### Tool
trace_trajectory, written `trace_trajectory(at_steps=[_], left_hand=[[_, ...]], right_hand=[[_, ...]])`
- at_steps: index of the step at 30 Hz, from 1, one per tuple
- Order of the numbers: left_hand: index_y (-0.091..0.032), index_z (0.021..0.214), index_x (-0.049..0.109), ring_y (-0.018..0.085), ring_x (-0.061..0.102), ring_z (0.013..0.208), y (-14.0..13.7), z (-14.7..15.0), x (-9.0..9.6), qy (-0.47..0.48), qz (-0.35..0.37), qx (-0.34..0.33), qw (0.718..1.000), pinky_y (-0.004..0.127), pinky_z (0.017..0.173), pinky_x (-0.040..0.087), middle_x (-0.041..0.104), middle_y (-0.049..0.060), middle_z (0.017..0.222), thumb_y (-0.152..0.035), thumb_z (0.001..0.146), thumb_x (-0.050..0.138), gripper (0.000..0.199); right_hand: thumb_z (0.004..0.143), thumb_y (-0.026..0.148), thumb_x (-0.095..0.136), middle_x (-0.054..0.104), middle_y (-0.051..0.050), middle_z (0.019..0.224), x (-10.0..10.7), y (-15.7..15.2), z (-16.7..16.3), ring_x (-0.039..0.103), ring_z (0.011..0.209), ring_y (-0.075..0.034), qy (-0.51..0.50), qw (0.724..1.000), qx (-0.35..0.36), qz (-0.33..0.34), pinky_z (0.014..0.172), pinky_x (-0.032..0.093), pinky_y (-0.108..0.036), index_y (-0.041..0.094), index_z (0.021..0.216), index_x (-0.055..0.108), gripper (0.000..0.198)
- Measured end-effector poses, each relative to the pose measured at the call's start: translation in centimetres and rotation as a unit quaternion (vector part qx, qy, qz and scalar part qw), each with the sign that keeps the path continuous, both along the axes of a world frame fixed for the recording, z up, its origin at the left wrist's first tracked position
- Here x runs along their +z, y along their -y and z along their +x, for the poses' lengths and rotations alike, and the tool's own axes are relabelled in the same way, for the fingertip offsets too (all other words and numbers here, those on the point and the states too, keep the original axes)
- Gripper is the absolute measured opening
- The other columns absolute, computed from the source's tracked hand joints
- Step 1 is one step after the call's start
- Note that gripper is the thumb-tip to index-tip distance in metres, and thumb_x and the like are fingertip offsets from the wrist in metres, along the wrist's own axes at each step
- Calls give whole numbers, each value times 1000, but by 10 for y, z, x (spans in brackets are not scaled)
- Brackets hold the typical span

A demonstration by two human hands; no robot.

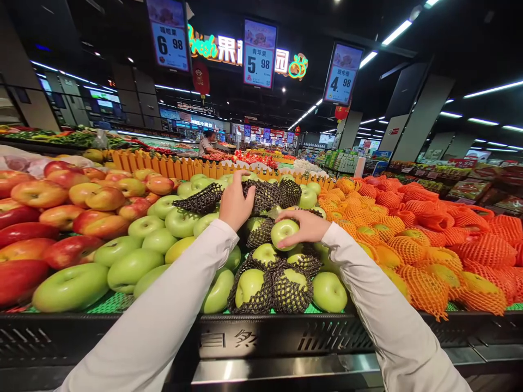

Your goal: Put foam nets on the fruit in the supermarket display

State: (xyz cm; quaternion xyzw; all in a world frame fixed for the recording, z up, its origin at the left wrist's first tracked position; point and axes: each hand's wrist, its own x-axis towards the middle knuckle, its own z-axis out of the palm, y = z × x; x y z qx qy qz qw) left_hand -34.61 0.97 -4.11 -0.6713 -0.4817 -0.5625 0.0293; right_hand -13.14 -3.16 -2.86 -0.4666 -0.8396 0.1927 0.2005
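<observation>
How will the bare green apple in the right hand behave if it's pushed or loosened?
The green apple would probably roll, since it looks round. Smooth and shiny, with no netting around it, it may slip in the right hand.

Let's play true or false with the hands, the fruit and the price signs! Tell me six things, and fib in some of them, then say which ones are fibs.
1. The right hand holds a green apple. True.
2. None of the green apples wears a net. False: several wear black nets.
3. Red-and-yellow apples lie to the left of the green ones. True.
4. The oranges sit in blue nets. False: many sit in orange nets.
5. The middle price sign reads 5.98. True.
6. The person's sleeves are black. False: they are white.
</observation>
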Motion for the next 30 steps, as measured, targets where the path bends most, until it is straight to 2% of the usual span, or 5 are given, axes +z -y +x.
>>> trace_trajectory(at_steps=[9, 15, 19, 25, 30], left_hand=[[-18, 76, 61, 29, 58, 108, -8, -2, -4, -30, 6, -8, 1000, 46, 102, 44, 61, 10, 104, -23, 77, 79, 18], [-18, 72, 65, 23, 60, 93, -1, 1, 2, 95, 140, -115, 979, 40, 93, 46, 63, 6, 92, -34, 79, 75, 19], [-18, 72, 62, 16, 59, 73, -4, 7, 5, 318, 13, -303, 898, 29, 73, 48, 62, 0, 73, -40, 78, 71, 24], [-16, 78, 64, 18, 68, 97, 0, 14, 7, 495, -123, -405, 758, 26, 80, 54, 73, 3, 89, -26, 75, 71, 13], [-16, 90, 66, 22, 70, 95, 12, 19, 7, 468, -196, -430, 747, 31, 77, 58, 75, 5, 91, -33, 76, 71, 23]], right_hand=[[60, 45, 86, 69, -10, 108, -10, -4, -4, 63, 98, -29, 127, 983, 21, 129, 89, 46, -39, 18, 111, 60, 63], [63, 39, 79, 64, -4, 99, -10, -13, 7, 61, 89, -22, 38, 993, 107, 7, 87, 49, -38, 18, 106, 58, 52], [60, 34, 82, 63, -5, 114, -16, -25, 14, 61, 106, -23, -40, 975, 216, -24, 100, 47, -41, 17, 111, 61, 58], [64, 31, 83, 67, -9, 124, -10, -27, 22, 61, 119, -28, -65, 977, 197, -45, 98, 51, -44, 19, 116, 67, 56], [57, 26, 84, 67, -9, 121, -14, -31, 23, 62, 119, -26, -111, 972, 200, -62, 104, 49, -44, 19, 109, 63, 56]])
